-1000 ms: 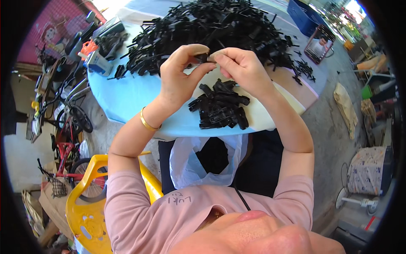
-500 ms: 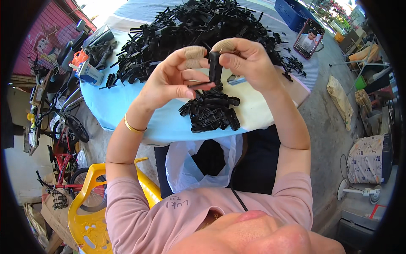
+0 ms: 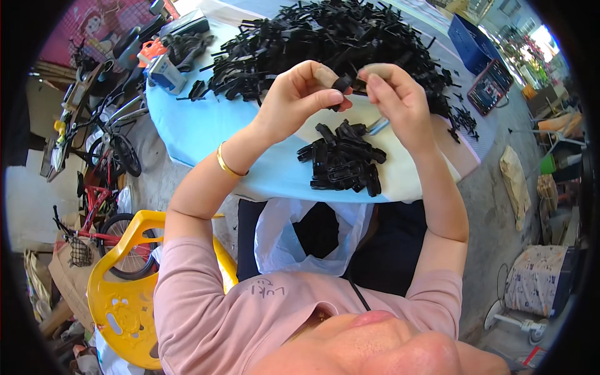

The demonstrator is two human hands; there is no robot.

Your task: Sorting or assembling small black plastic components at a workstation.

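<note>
My left hand (image 3: 290,103) pinches a short black plastic piece (image 3: 342,84) between thumb and fingers, above the near side of the table. Close to its right end, my right hand (image 3: 403,103) has thumb and fingers pressed together. A dark bit shows at those fingertips, too small to make out. Tan wraps cover some fingertips. Below the hands lies a small pile of black plastic clips (image 3: 344,159). Next to that pile is a shiny metal tool (image 3: 378,126), partly hidden. Behind the hands rises a large heap of black plastic parts (image 3: 331,40).
A white plastic bag (image 3: 270,244) hangs open at my lap, dark inside. Right of the heap are a phone (image 3: 489,89) and a blue basket (image 3: 470,45). On the left stand a small blue-and-white box (image 3: 166,74) and a yellow chair (image 3: 125,300).
The black piece, upright between both hands before, is now tilted in my left fingers. My right hand has drawn slightly apart from it. The whole view has shifted.
</note>
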